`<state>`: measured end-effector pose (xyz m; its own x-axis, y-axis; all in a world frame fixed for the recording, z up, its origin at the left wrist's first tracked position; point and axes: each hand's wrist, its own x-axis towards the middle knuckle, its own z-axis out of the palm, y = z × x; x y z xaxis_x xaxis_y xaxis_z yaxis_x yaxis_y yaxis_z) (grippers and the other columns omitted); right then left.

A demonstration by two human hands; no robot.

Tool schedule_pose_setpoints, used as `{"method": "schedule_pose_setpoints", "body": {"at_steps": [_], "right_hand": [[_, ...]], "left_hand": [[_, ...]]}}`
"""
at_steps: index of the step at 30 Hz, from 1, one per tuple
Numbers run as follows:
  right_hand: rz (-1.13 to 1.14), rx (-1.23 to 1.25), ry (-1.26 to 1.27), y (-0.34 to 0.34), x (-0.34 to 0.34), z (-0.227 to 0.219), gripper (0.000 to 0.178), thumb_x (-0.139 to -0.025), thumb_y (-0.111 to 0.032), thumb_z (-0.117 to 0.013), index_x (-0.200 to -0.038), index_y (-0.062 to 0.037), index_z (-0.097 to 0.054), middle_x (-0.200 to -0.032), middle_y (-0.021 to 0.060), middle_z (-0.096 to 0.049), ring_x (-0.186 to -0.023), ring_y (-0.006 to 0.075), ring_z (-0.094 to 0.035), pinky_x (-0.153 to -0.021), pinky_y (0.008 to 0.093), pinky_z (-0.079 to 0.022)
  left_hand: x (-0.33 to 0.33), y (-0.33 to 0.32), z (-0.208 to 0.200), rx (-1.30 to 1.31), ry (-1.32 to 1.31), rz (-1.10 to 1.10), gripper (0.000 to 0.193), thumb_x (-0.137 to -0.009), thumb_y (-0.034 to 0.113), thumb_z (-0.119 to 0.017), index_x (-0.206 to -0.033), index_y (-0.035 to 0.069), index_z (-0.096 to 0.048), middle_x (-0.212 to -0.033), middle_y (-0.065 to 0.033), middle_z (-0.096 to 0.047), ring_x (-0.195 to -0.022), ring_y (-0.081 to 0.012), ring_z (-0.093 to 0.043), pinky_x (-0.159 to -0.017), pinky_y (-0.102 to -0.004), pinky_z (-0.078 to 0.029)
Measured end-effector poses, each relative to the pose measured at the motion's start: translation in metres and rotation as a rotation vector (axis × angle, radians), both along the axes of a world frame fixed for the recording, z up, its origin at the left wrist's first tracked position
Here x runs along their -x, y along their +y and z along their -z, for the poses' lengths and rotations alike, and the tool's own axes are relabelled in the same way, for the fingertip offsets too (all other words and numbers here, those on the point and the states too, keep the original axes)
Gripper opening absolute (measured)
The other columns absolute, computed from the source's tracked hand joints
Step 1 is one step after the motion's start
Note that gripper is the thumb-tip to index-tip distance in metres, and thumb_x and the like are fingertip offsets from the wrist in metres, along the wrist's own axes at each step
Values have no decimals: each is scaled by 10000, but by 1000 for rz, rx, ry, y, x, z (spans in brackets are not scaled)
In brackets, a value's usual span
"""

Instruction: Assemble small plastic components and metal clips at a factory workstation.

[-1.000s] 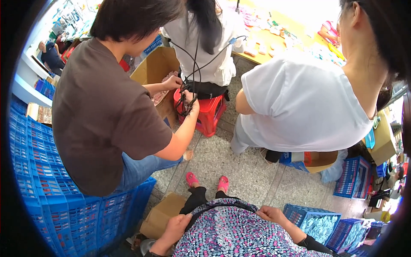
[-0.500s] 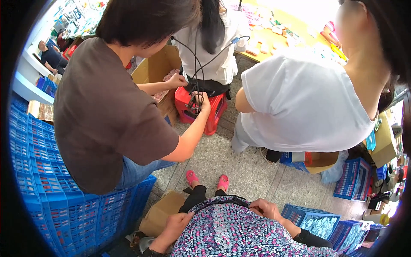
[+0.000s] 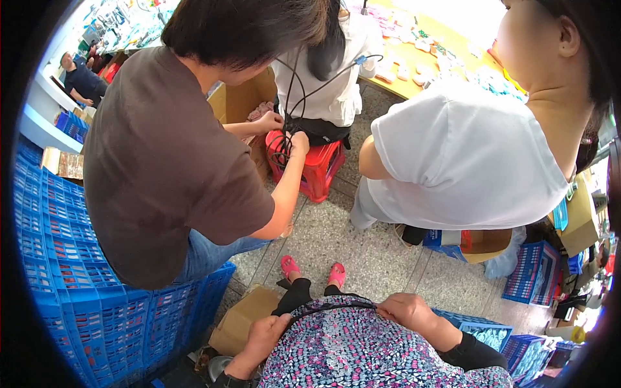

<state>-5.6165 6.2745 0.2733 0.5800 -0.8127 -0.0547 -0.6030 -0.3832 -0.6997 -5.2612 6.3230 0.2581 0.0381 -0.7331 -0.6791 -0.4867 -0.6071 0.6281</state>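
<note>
Little has changed over the last second. The left hand (image 3: 264, 336) and right hand (image 3: 406, 309) are found almost where they were, both laid on the patterned top (image 3: 349, 352), which sits at the lower edge of the view across the wearer's own body. The view itself has drawn slightly nearer to the people ahead. The right hand is noted lying flat on the cloth near the waist, fingers loosely spread, nothing pinched. The left hand is curled at the top's left edge, fingertips hidden, so its grip cannot be told. Neither hand is seen to have taken anything up, so the work is judged to be at rest. Ahead, a bundle of black cables (image 3: 288, 110) is held over a red stool (image 3: 317, 165) by a co-worker in a brown shirt (image 3: 162, 161), whose hand has shifted a little on it. Room is tight. Stacked blue crates (image 3: 71, 284) wall off the left, and a cardboard box (image 3: 240, 318) lies just beside the left hand. A blue basket (image 3: 482, 333) lies near the right forearm, and a person in a white shirt (image 3: 466, 155) closes the right. Only a patch of tiled floor (image 3: 362, 246) beyond the pink shoes (image 3: 290, 265) is left open. The yellow desk (image 3: 446, 45) is well apart.
</note>
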Motion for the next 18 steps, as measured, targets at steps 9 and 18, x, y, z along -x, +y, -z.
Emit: {"method": "schedule_pose_setpoints", "body": {"at_steps": [9, 18], "right_hand": [[165, -495, -128, -4, -12, -7, 200, -877, -231, -697, -875, -37, -652, -737, 76, -666, -638, 174, -633, -589, 320, -502], [319, -654, -190, 1, -25, 11, 224, -905, -276, -694, -1020, -91, -646, -690, 10, -630, -605, 71, -560, -564, 260, -456]], "left_hand": [[2, -6, -5, 21, 38, 122, 449, -956, 407, -569, -797, -3, -659, -635, -167, -577, -568, -195, -558, -572, -375, -436], [8, -7, 20, 120, 0, 90, 481, -966, 419, -540, -760, -7, -627, -606, -193, -531, -537, -256, -544, -553, -409, -419]]}}
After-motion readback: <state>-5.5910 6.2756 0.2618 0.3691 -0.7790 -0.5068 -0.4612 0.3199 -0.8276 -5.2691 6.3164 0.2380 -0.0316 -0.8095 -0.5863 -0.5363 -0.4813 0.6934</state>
